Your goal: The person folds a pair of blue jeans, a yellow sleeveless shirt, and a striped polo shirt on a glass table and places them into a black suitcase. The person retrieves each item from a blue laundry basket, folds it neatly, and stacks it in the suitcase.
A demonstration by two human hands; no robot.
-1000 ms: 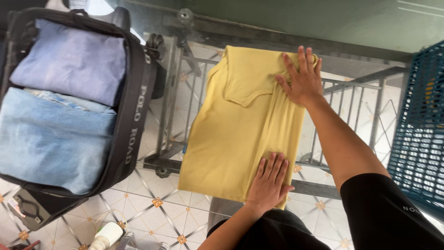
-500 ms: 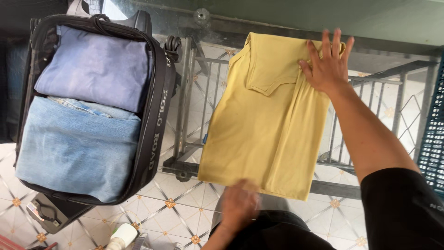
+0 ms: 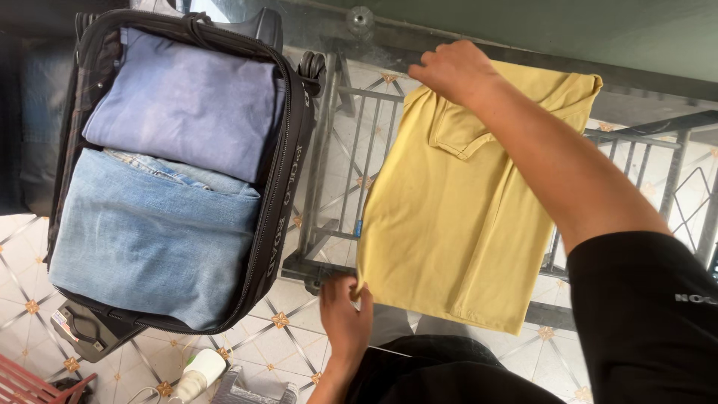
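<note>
Patterned floor tiles (image 3: pixel 142 352) run beneath a grey metal rack (image 3: pixel 340 161), which serves as a flat bed for the folded yellow shirt (image 3: pixel 449 217). At 12 o'clock the right hand (image 3: pixel 452 71) pinches its collar edge; at 6 o'clock the left hand (image 3: pixel 345 318) grips the bottom corner, keeping the cloth taut. An open black suitcase (image 3: pixel 288 172) at 9 o'clock holds folded jeans (image 3: pixel 149 236) and a blue top (image 3: pixel 183 105), stacked flat.

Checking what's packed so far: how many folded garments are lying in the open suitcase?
2: a lavender-blue folded top in the upper half of the black suitcase, and folded light-blue jeans below it. Others may be hidden underneath.
</note>
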